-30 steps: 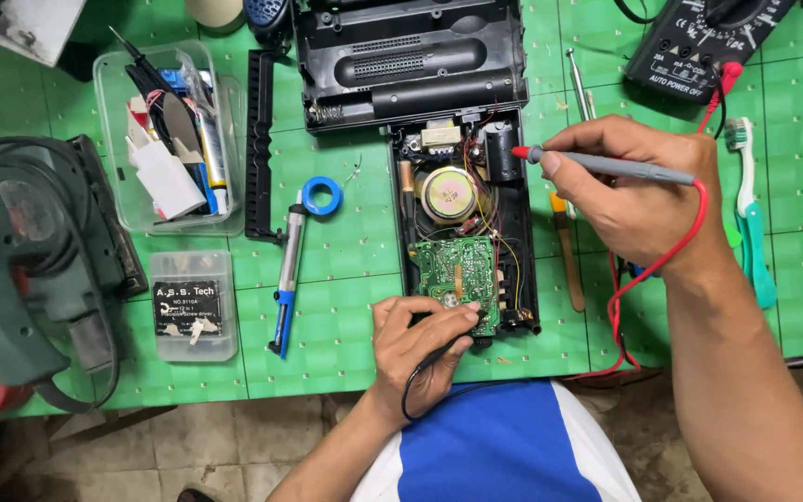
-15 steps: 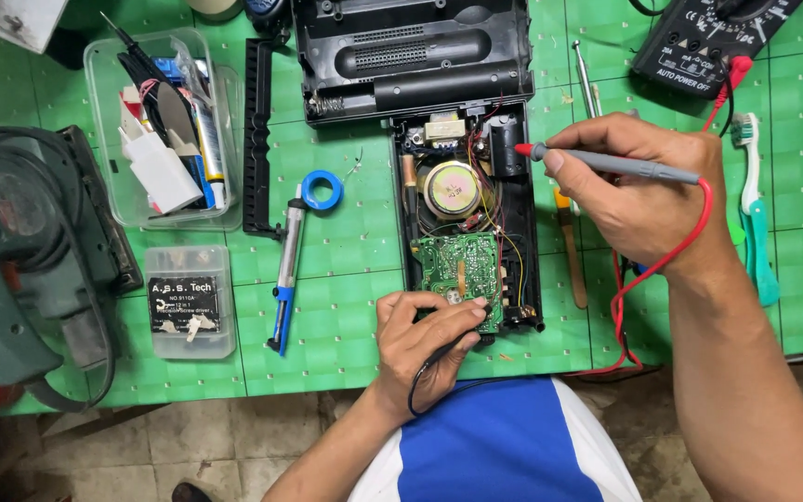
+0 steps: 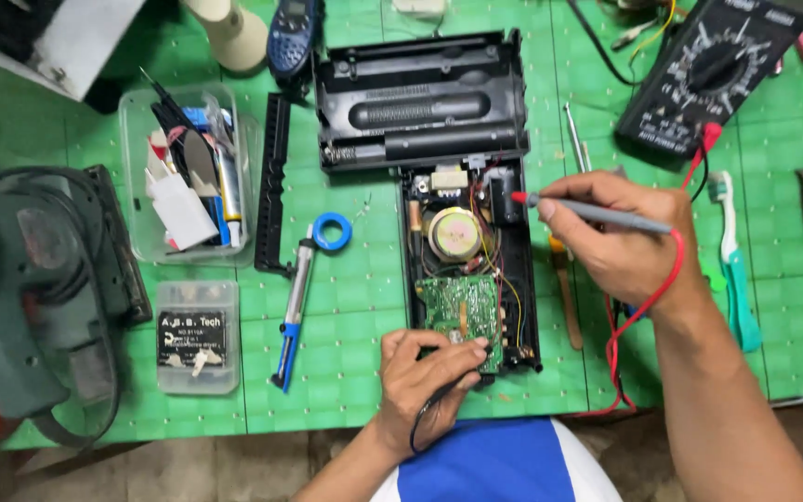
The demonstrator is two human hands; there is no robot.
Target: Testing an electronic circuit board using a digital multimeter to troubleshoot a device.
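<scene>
I see my right hand (image 3: 620, 246) at about three o'clock of the opened radio chassis (image 3: 468, 270), fingers closed around the grey-handled red probe (image 3: 597, 214). Its red tip points toward nine o'clock and sits at the upper right part of the chassis, just beside a dark component; whether it touches metal there I cannot tell. The red lead (image 3: 648, 307) loops from the probe down past my wrist and back up toward the black multimeter (image 3: 708, 79) at one o'clock.

My left hand (image 3: 425, 376) rests at six o'clock of the chassis, fingers pinched on the black probe (image 3: 439, 404), whose thin lead curls under the palm. Its fingertips lie against the lower edge of the green circuit board (image 3: 462, 311). Above the board, toward twelve o'clock, sits the round speaker (image 3: 453, 232), and beyond that the detached black back cover (image 3: 420, 102) lies open on the green surface (image 3: 346, 307).

At nine o'clock of the chassis lie a blue-handled soldering iron (image 3: 292, 311) and a blue tape ring (image 3: 332, 232). Further toward nine o'clock stands a clear tray of tools (image 3: 188, 181), with a small clear parts box (image 3: 195, 336) below it. A teal toothbrush (image 3: 731, 260) lies at three o'clock of my right hand.
</scene>
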